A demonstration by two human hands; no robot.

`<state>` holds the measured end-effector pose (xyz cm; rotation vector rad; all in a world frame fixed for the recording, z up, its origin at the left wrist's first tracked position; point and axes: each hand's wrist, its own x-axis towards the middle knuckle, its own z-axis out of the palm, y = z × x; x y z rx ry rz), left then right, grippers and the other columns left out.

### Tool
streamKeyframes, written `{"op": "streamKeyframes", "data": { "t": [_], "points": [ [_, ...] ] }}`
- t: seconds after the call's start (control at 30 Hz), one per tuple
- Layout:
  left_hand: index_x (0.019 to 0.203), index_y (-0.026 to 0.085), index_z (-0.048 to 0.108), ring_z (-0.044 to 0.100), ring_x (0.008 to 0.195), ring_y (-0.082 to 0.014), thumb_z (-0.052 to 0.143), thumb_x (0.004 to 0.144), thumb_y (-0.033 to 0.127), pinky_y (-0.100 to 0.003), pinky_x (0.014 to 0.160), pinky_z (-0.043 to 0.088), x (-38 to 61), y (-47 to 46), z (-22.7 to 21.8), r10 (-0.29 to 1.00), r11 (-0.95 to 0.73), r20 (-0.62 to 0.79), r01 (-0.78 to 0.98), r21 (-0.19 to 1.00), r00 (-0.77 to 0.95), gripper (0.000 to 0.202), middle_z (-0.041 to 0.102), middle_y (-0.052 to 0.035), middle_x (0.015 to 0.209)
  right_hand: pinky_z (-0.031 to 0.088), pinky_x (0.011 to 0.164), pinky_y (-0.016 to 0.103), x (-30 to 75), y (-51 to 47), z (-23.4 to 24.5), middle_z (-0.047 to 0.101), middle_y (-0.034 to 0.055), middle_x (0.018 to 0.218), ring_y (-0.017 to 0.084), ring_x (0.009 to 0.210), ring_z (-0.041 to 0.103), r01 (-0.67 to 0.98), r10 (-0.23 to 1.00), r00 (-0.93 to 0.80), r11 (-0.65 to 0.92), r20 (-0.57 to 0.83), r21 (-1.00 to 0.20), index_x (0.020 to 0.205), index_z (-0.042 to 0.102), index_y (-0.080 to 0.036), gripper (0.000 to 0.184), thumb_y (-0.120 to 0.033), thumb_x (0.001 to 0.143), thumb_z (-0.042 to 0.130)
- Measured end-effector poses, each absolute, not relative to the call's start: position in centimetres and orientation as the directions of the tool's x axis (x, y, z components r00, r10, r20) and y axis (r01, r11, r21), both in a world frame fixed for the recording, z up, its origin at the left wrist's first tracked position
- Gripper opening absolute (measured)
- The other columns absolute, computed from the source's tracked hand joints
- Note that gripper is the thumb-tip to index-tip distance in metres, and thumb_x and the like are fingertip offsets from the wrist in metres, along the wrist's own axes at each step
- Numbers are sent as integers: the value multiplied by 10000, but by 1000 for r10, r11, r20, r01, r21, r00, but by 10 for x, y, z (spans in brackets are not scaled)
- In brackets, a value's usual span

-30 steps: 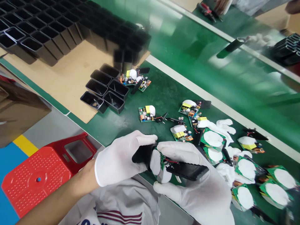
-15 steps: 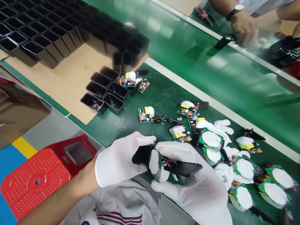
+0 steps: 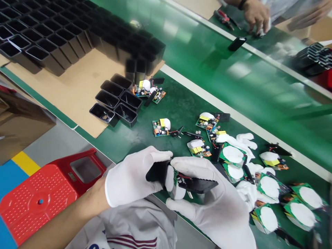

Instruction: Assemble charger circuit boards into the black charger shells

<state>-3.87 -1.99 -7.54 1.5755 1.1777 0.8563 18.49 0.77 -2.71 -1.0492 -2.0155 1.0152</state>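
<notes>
Both my hands wear white gloves and meet low in the middle of the head view. My left hand (image 3: 132, 178) is wrapped round a black plastic casing (image 3: 155, 172). My right hand (image 3: 220, 211) grips a green circuit board (image 3: 177, 181) with a white pad and a flat black cover (image 3: 198, 185) wired to it. The board's end sits at the casing's open mouth. Several loose circuit boards (image 3: 160, 127) lie on the green mat just beyond my hands.
Several empty black casings (image 3: 114, 102) stand on brown cardboard (image 3: 75, 88), with rows more at the back left. A red stool (image 3: 44, 197) stands at lower left. A green conveyor belt (image 3: 233, 69) runs across the back; another person's hand (image 3: 255, 14) works beyond it.
My right hand has pushed the board and its black cover slightly left, further toward the casing. The other person's hand at the back has shifted, and a black casing rides the belt leftwards.
</notes>
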Motion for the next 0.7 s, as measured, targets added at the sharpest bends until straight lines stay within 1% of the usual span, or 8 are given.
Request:
{"op": "streamKeyframes", "data": {
  "t": [0.13, 0.23, 0.37, 0.43, 0.5, 0.53, 0.6, 0.7],
  "points": [
    [1387, 298, 629, 747, 1137, -242, 826, 774, 128, -391, 997, 614, -37, -16, -71, 950, -45, -57, 314, 948, 308, 666, 726, -43, 1269, 678, 873, 425, 184, 9, -28, 781, 66, 1156, 285, 1051, 769, 370, 848, -497, 399, 184, -839, 1327, 706, -346, 555, -436, 824, 924],
    [1336, 295, 668, 755, 1101, -254, 812, 787, 131, -393, 965, 624, -36, -13, -67, 942, -23, -84, 311, 950, 326, 591, 742, -41, 1235, 669, 905, 442, 184, 10, -28, 772, 69, 1192, 290, 1071, 763, 378, 840, -507, 418, 193, -826, 1351, 685, -347, 579, -447, 830, 918],
    [1294, 293, 704, 763, 1000, -238, 827, 748, 134, -371, 904, 633, -37, -10, -60, 948, 1, -95, 296, 955, 304, 582, 746, -18, 1149, 634, 983, 475, 180, 10, -30, 764, 62, 1269, 304, 1151, 741, 369, 816, -534, 459, 219, -808, 1401, 621, -340, 650, -370, 830, 930],
    [1269, 323, 726, 764, 957, -226, 826, 728, 119, -343, 841, 633, -38, -10, -56, 950, 5, -96, 294, 956, 296, 587, 743, 7, 1089, 616, 1008, 482, 177, 11, -30, 765, 53, 1290, 304, 1173, 732, 357, 807, -550, 461, 216, -812, 1416, 595, -340, 685, -333, 824, 938],
    [1277, 363, 729, 768, 952, -222, 833, 727, 118, -325, 800, 632, -39, -11, -54, 946, -4, -89, 284, 959, 313, 611, 742, 24, 1063, 603, 1025, 484, 175, 11, -30, 763, 53, 1307, 303, 1186, 723, 342, 806, -555, 448, 208, -826, 1421, 586, -336, 709, -368, 811, 947],
    [1296, 371, 720, 770, 973, -225, 844, 732, 128, -327, 813, 635, -39, -12, -56, 945, -14, -77, 272, 962, 319, 627, 746, 22, 1085, 600, 1026, 480, 174, 11, -29, 762, 56, 1312, 300, 1189, 718, 328, 808, -552, 438, 206, -837, 1419, 589, -329, 705, -403, 813, 942],
    [1341, 344, 689, 769, 1053, -233, 852, 754, 145, -348, 905, 640, -40, -14, -61, 951, -50, -25, 234, 971, 309, 641, 746, -3, 1193, 602, 1013, 449, 172, 11, -26, 766, 57, 1293, 279, 1178, 714, 299, 826, -520, 417, 220, -858, 1369, 622, -315, 609, -423, 845, 914],
    [1365, 286, 660, 743, 1195, -259, 833, 794, 130, -393, 1043, 615, -39, -16, -69, 954, -95, 33, 196, 976, 298, 616, 722, -59, 1347, 607, 978, 373, 173, 10, -24, 770, 46, 1234, 229, 1144, 717, 275, 882, -412, 358, 227, -893, 1238, 687, -303, 349, -309, 926, 845]
  ]
}}
